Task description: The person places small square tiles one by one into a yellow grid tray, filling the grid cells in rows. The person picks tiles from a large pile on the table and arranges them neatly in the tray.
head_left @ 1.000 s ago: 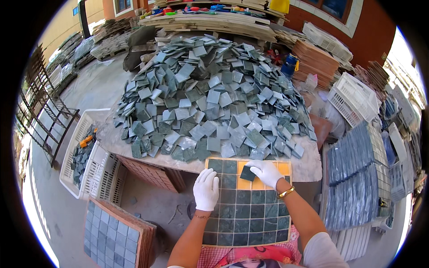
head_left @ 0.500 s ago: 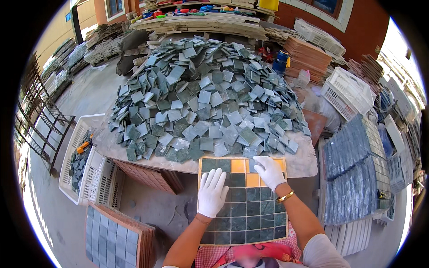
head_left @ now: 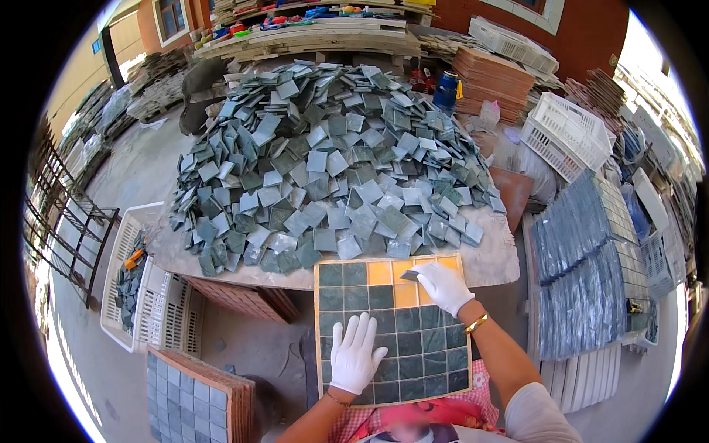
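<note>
A grid board (head_left: 320, 314) with a thin pale frame rests across my lap, its far edge by the table. Dark green square stone tiles (head_left: 408, 344) fill most of its cells. Several cells near the far right show a bare orange base (head_left: 405, 296). My left hand (head_left: 354, 354), in a white glove, lies flat on the laid tiles with its fingers stretched out. Between thumb and fingers, my gloved right hand (head_left: 443, 288) pinches a square stone tile (head_left: 409, 275), tilted over the orange cells.
A big heap of loose stone tiles (head_left: 325, 162) covers the table (head_left: 487, 258) ahead. White crates (head_left: 151, 295) stand at the left, beside tiled boards (head_left: 188, 395) stacked below. Wrapped tile stacks (head_left: 580, 269) and another white crate (head_left: 567, 133) are on the right.
My left hand has slid nearer to me over the tiles. The right hand still works above the orange cells, where the tile it pinches now shows clearly. The whole view has shifted slightly.
</note>
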`<action>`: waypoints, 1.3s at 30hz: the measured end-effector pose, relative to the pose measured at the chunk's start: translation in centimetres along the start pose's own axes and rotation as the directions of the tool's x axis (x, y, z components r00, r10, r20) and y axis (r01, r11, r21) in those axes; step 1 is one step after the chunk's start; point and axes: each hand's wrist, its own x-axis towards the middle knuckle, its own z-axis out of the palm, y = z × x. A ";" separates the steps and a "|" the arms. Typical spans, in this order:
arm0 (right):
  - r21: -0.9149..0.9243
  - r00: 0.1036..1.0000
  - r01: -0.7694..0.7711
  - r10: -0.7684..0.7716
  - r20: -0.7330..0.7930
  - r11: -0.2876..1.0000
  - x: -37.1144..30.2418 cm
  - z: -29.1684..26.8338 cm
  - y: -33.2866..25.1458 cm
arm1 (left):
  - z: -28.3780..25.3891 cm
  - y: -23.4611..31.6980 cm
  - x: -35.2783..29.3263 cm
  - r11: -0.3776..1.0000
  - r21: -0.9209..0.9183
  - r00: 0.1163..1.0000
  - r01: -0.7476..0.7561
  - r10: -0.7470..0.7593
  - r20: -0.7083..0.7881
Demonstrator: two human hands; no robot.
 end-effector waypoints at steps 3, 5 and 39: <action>0.196 0.995 -0.033 0.051 -0.087 0.980 -0.3 0.2 -0.4 | -0.5 0.6 -2.1 0.998 0.019 0.997 0.062 -0.062 0.035; 0.126 0.999 -0.019 0.026 -0.048 0.992 -0.3 0.3 0.0 | 0.0 0.7 -3.5 0.991 0.018 0.991 0.130 -0.131 0.042; 0.121 1.000 0.024 -0.024 0.000 0.992 7.5 2.4 -1.6 | -2.0 -1.4 -4.6 0.981 0.053 0.980 0.187 -0.190 0.052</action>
